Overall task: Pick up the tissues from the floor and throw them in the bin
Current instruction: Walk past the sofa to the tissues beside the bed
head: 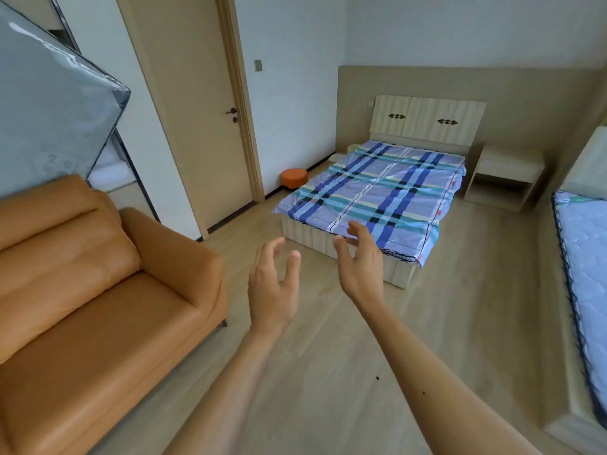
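Above floor [328,372], two empty hands [315,277]

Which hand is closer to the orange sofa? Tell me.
Left. The left hand is raised, open and empty, just right of the sofa armrest in this view. The right hand, also open and empty, is farther right, in front of the bed.

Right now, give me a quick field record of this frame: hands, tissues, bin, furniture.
left hand: raised, fingers spread, holding nothing
right hand: raised, fingers curled loosely, holding nothing
tissues: none in view
bin: none clearly in view
floor: light wood, one small dark speck near the right forearm
sofa: orange-brown, to the left
bed: ahead, blue plaid sheet
second mattress: right edge of view
door: shut, behind the sofa
stool: orange, round, between door and bed
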`<state>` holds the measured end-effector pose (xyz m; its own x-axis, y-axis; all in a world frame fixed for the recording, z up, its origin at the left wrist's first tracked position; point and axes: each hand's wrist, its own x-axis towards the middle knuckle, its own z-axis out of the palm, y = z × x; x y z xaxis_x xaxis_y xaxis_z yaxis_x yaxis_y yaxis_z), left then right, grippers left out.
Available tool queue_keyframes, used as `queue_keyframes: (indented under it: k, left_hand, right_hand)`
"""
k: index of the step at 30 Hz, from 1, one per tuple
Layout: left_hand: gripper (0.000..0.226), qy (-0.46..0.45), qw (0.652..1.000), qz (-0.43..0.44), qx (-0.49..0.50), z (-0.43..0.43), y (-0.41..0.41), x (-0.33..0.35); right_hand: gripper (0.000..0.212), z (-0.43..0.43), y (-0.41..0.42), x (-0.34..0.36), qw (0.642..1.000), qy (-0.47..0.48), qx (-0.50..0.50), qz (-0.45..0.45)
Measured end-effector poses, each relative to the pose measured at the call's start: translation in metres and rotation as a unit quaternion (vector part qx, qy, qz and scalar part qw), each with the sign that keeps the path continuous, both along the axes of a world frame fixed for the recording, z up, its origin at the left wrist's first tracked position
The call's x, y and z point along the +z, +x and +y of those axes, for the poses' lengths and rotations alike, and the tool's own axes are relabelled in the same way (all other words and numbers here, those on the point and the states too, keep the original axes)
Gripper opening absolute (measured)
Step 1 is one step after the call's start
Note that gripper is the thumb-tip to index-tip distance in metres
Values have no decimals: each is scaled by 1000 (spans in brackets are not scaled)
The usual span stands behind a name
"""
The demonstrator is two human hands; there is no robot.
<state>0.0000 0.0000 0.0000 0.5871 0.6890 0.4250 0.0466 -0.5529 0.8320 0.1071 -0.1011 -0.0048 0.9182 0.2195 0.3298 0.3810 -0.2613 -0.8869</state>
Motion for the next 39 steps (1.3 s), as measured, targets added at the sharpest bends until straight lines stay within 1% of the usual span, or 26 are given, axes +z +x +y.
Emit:
queue_keyframes:
  k: [4, 8, 15, 18, 20, 25, 31, 36, 39]
  left_hand:
    - [39, -37, 999, -15, 30, 16, 15, -12]
    - [34, -76, 995, -16, 57, 37, 44, -25]
    - [31, -114, 992, 9, 44, 82, 122, -34]
    - [28, -128, 990, 10, 54, 105, 154, -35]
    - [27, -141, 988, -3, 59, 121, 176, -35]
    - [27, -163, 984, -4, 65, 161, 220, -41]
    - [26, -184, 981, -4, 60, 239, 285, -52]
    - [28, -183, 982, -5, 52, 335, 354, -53]
    - [29, -186, 982, -2, 43, 390, 396, -45]
  right_hand:
    - [45, 17, 18, -15, 998, 29, -3, 60]
    - [44, 37, 56, -30, 995, 50, 8, 84]
    - [46, 82, 152, -39, 989, 83, 18, 119]
    - [45, 99, 186, -38, 988, 78, 33, 132]
    - [43, 113, 209, -37, 987, 74, 46, 132]
    - [47, 155, 249, -41, 985, 55, 68, 150]
    - [49, 238, 308, -57, 985, 41, 76, 151]
    - [47, 322, 366, -62, 987, 21, 75, 143]
    - [42, 370, 404, -58, 988, 20, 65, 136]
